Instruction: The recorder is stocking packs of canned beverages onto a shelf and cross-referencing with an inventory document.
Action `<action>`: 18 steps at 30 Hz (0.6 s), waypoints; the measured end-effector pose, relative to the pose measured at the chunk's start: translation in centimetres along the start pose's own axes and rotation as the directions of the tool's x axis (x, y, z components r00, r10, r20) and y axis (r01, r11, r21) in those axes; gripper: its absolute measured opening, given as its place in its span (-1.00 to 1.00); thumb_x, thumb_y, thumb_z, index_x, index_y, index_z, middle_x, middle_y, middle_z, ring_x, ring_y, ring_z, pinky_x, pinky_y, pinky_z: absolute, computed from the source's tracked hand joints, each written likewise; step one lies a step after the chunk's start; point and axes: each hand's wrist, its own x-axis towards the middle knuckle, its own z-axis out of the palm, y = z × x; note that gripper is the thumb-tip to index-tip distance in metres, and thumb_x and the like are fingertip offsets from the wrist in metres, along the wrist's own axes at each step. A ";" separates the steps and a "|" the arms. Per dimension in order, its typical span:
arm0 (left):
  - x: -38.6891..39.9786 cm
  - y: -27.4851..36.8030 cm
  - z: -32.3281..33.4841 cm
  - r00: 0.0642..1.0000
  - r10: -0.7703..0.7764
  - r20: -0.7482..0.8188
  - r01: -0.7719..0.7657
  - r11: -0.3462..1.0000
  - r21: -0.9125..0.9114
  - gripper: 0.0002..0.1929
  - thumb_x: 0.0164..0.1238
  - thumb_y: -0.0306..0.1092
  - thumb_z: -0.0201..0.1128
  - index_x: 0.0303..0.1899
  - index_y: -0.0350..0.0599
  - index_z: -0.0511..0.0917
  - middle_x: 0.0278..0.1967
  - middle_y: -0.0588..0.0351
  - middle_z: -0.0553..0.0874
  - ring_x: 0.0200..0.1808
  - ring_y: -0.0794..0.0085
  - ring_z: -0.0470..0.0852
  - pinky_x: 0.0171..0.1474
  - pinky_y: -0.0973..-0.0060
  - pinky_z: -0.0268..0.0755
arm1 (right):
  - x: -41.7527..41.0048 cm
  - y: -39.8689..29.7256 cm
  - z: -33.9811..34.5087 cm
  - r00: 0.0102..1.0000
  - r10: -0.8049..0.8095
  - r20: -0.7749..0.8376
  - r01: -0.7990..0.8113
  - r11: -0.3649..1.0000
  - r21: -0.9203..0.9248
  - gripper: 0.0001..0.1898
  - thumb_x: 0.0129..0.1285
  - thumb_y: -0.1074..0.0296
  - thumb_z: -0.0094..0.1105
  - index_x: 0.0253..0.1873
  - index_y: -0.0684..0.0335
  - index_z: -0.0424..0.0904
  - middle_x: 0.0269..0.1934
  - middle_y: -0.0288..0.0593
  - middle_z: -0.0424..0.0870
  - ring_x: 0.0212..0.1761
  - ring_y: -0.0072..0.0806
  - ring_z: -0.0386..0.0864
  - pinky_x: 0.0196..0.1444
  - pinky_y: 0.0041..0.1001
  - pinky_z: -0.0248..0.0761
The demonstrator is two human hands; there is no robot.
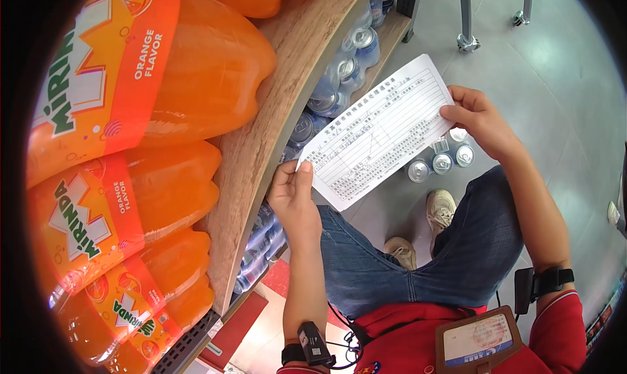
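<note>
A white printed form (374,134), ruled with lines and bearing handwriting, is stretched between my two hands. My left hand (296,195) grips its near left corner, thumb on top. At the far right end, my right hand (477,119) pinches the edge between thumb and fingers. The paper looks like a thin stack or pad; how many sheets there are I cannot tell. Beneath its right part, several drink cans (442,163) stand on the floor, partly hidden by the paper.
Large Mirinda orange bottles (196,75) lie on a wooden shelf (245,178) at left. Shrink-wrapped cans (348,72) fill the lower shelf. Metal legs with casters (468,41) stand on the grey tiled floor (548,80). A brown badge holder (477,337) hangs at my chest.
</note>
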 end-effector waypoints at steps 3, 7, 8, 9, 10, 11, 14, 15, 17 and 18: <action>-0.2 0.2 0.4 0.999 0.009 0.038 -0.008 1.000 -0.020 -0.90 0.26 -0.46 0.11 -0.29 -0.30 0.43 -0.31 0.04 0.59 -0.28 0.54 0.54 -0.15 0.61 0.39 | -0.5 0.1 -0.4 1.000 -0.017 -0.009 0.017 1.000 0.007 -0.72 0.20 0.42 -0.02 -0.02 0.44 0.42 -0.24 -0.21 0.57 -0.25 -0.60 0.51 -0.12 -0.61 0.35; -0.2 -0.1 0.4 0.996 0.053 0.071 -0.052 0.999 -0.008 -0.93 0.23 -0.51 0.12 -0.32 -0.31 0.45 -0.31 0.05 0.59 -0.28 0.54 0.54 -0.14 0.60 0.38 | -0.7 -0.1 -0.5 0.999 -0.044 -0.015 0.043 0.999 -0.005 -0.72 0.21 0.42 -0.03 -0.02 0.44 0.42 -0.24 -0.22 0.57 -0.24 -0.61 0.50 -0.10 -0.60 0.34; -0.1 -0.2 0.3 0.993 0.078 0.093 -0.078 0.997 -0.005 -0.94 0.22 -0.53 0.13 -0.33 -0.33 0.46 -0.32 0.05 0.59 -0.27 0.54 0.54 -0.13 0.60 0.38 | -0.6 -0.1 -0.6 0.999 -0.043 -0.023 0.043 0.999 -0.020 -0.72 0.21 0.41 -0.03 -0.03 0.43 0.42 -0.25 -0.22 0.57 -0.24 -0.61 0.49 -0.10 -0.60 0.33; -0.2 -0.2 0.4 0.992 0.078 0.096 -0.078 0.997 -0.006 -0.94 0.22 -0.53 0.13 -0.33 -0.33 0.46 -0.32 0.05 0.59 -0.27 0.54 0.54 -0.13 0.60 0.38 | -0.6 0.0 -0.7 0.999 -0.042 -0.031 0.041 0.998 -0.037 -0.73 0.21 0.41 -0.04 -0.03 0.43 0.43 -0.25 -0.22 0.57 -0.24 -0.61 0.49 -0.11 -0.60 0.33; -0.3 -0.1 0.5 0.989 0.097 0.109 -0.101 0.995 0.025 -0.94 0.21 -0.54 0.14 -0.33 -0.34 0.48 -0.31 0.06 0.59 -0.27 0.54 0.54 -0.13 0.61 0.37 | -0.5 0.0 -0.8 0.998 -0.043 -0.034 0.042 0.998 -0.037 -0.73 0.21 0.41 -0.04 -0.03 0.43 0.43 -0.25 -0.22 0.57 -0.24 -0.61 0.49 -0.11 -0.60 0.33; -0.3 -0.1 0.6 0.986 0.116 0.123 -0.124 0.991 0.056 -0.93 0.20 -0.55 0.14 -0.32 -0.36 0.49 -0.31 0.06 0.59 -0.26 0.54 0.53 -0.12 0.61 0.37 | -0.4 0.0 -0.9 0.998 -0.047 -0.039 0.045 0.998 -0.039 -0.73 0.22 0.41 -0.04 -0.03 0.42 0.43 -0.25 -0.22 0.57 -0.25 -0.61 0.49 -0.12 -0.60 0.33; -0.4 -0.3 0.5 0.990 0.098 0.105 -0.103 0.994 0.046 -0.91 0.19 -0.56 0.14 -0.29 -0.38 0.51 -0.29 0.06 0.59 -0.25 0.54 0.53 -0.11 0.61 0.36 | -0.3 0.1 -0.9 0.997 -0.050 -0.054 0.048 0.998 -0.040 -0.74 0.22 0.41 -0.04 -0.04 0.41 0.44 -0.27 -0.23 0.57 -0.26 -0.62 0.48 -0.14 -0.61 0.33; -0.4 -0.4 0.4 0.989 0.097 0.109 -0.102 0.994 0.042 -0.91 0.19 -0.56 0.14 -0.29 -0.38 0.51 -0.29 0.06 0.59 -0.25 0.54 0.53 -0.11 0.61 0.36 | -0.3 0.1 -0.9 0.997 -0.052 -0.059 0.049 0.998 -0.036 -0.74 0.21 0.41 -0.03 -0.04 0.40 0.45 -0.27 -0.23 0.57 -0.27 -0.62 0.48 -0.15 -0.60 0.33; -0.3 -0.6 0.3 0.994 0.074 0.076 -0.076 0.997 0.028 -0.91 0.22 -0.53 0.12 -0.29 -0.36 0.51 -0.28 0.04 0.60 -0.25 0.52 0.54 -0.12 0.59 0.37 | -0.2 0.2 -1.1 0.997 -0.059 -0.055 0.057 0.998 -0.037 -0.75 0.21 0.42 -0.03 -0.05 0.40 0.45 -0.28 -0.24 0.57 -0.27 -0.62 0.48 -0.16 -0.60 0.33; -0.3 -0.6 0.3 0.994 0.073 0.079 -0.075 0.997 0.027 -0.91 0.22 -0.53 0.12 -0.29 -0.36 0.51 -0.28 0.04 0.60 -0.25 0.52 0.54 -0.12 0.59 0.37 | -0.2 0.3 -1.1 0.997 -0.066 -0.044 0.065 0.997 -0.035 -0.76 0.21 0.42 -0.03 -0.06 0.40 0.45 -0.28 -0.24 0.57 -0.28 -0.62 0.48 -0.16 -0.60 0.34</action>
